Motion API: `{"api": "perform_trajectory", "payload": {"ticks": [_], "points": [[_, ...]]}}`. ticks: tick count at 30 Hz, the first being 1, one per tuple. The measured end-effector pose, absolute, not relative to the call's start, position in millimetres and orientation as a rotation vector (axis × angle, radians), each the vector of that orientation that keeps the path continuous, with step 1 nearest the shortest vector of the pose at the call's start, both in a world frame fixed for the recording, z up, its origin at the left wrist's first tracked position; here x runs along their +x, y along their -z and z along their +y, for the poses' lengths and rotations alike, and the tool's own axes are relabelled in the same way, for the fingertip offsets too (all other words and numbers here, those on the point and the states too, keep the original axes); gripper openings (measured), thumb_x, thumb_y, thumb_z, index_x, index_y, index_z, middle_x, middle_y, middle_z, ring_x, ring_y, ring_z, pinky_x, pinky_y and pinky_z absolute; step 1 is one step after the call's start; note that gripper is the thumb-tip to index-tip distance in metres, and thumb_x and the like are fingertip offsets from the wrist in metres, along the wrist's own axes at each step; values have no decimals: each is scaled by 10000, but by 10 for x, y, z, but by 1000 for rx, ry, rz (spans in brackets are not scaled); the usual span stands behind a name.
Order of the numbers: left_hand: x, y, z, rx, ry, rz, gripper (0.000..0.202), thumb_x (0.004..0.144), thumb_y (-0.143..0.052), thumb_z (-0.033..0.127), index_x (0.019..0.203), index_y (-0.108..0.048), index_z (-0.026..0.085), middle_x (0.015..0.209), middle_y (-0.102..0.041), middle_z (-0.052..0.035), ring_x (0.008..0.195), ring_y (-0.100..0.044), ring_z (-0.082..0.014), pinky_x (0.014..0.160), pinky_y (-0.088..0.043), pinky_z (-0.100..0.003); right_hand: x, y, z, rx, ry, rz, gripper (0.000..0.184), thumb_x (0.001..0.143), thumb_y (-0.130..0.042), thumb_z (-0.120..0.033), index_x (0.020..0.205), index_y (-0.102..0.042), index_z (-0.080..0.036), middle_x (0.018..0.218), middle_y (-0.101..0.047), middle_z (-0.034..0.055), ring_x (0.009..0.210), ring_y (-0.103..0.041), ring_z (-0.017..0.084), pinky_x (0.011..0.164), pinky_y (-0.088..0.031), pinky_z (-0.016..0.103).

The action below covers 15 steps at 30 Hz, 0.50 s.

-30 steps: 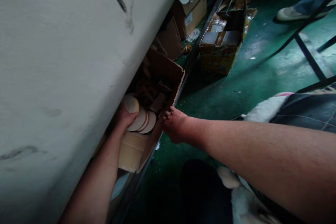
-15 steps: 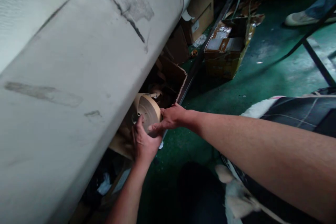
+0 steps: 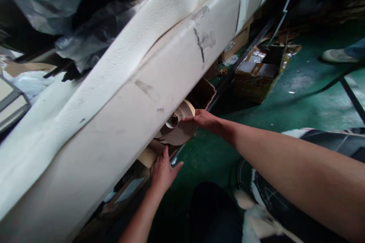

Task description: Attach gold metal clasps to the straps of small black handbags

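A tan round disc-shaped part (image 3: 179, 129) with a hole in its middle sits at the mouth of an open cardboard box (image 3: 203, 93) under the white padded table edge (image 3: 148, 83). My right hand (image 3: 203, 119) reaches in from the right, its fingers closed on the disc's upper rim. Just below the disc is my left hand (image 3: 163, 170), fingers spread and loose, holding nothing. Part of the disc is hidden behind the table edge.
A taped brown carton (image 3: 258, 74) stands on the green floor (image 3: 285, 102) to the right. More cartons lie under the table. A person's shoe (image 3: 336, 56) is at the far right, beside dark metal legs (image 3: 352, 97). Dark plastic sheeting (image 3: 85, 41) covers the tabletop.
The view has risen and now shows the tabletop. My left hand let go of the disc and dropped below it. My right hand now holds the disc by its rim.
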<state>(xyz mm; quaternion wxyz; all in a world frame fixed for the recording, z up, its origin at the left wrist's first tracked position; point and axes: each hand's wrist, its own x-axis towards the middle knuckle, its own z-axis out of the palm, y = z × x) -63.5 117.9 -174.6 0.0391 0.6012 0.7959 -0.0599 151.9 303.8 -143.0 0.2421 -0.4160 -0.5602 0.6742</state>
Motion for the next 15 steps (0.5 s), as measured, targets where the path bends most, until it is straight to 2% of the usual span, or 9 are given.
{"api": "perform_trajectory", "payload": {"ticks": [2, 4, 8, 12, 15], "points": [[-666, 1751, 1183, 1895, 342, 2420, 638, 988, -593, 480, 1515, -450, 150, 1248, -687, -177, 1207, -633, -339, 949, -507, -423, 1610, 1400, 3134, -1034, -1927, -1409, 445, 878, -768, -451, 1183, -716, -131, 1163, -746, 131, 967, -725, 233, 852, -596, 316], [-704, 1734, 1243, 1974, 304, 2450, 488, 1016, -541, 434, 1425, -548, 169, 1229, -699, -148, 1181, -646, -314, 936, -501, -400, 1747, 1341, 3256, -978, -1980, -1333, 395, 931, -711, -420, 1223, -694, -154, 1226, -730, 119, 982, -723, 218, 866, -599, 334], [-806, 1695, 1367, 1995, 194, 2483, 408, 1009, -543, 411, 1350, -605, 196, 1231, -710, -117, 1135, -664, -309, 912, -496, -401, 2119, 1122, 3419, -853, -2012, -1064, 319, 1013, -616, -316, 1287, -648, -155, 1189, -740, 87, 987, -716, 170, 928, -577, 343], [-823, 1732, 1339, 1992, 143, 2467, 387, 1005, -546, 410, 1329, -608, 209, 1239, -705, -110, 1147, -652, -318, 895, -489, -411, 2511, 814, 3314, -782, -1931, -731, 329, 984, -686, -260, 1279, -629, -129, 1029, -753, 11, 924, -712, 108, 946, -530, 305], [-775, 1796, 1255, 2015, 118, 2438, 381, 1004, -547, 390, 1337, -601, 212, 1239, -700, -109, 1160, -640, -305, 891, -484, -395, 2784, 636, 3118, -862, -1776, -670, 404, 946, -725, -263, 1317, -607, -156, 1082, -740, -13, 893, -704, 74, 914, -511, 274]]}}
